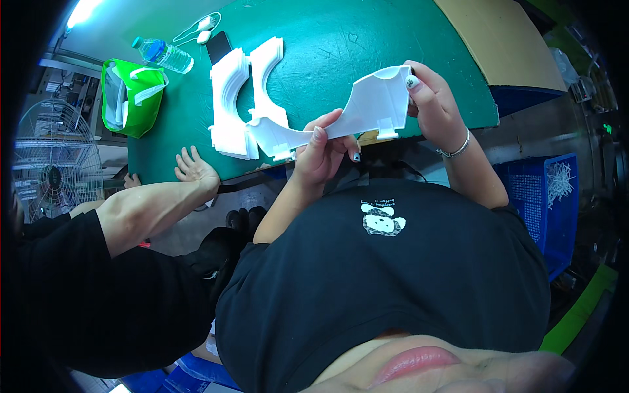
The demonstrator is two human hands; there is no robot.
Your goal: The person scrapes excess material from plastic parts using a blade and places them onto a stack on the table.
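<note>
A white curved plastic part (373,105) with small tabs along its lower edge is held up over the table's near edge, between both my hands. My left hand (321,147) grips the thin middle of its curve from below. At the part's right end, my right hand (434,108) pinches the edge between thumb and fingers. Just left of it on the green table (341,39) lies a thick stack of similar white curved parts (229,128), with a second, smaller stack (264,72) beside it. The held part's left end overlaps the smaller stack in view.
A co-worker's hand (196,170) rests at the table's near left edge. Farther back are a green bag (141,108), a water bottle (167,56), a dark phone (219,46) and a white cable (190,29). Right stand a cardboard box (504,46) and a blue crate (531,203); a fan (56,157) is left.
</note>
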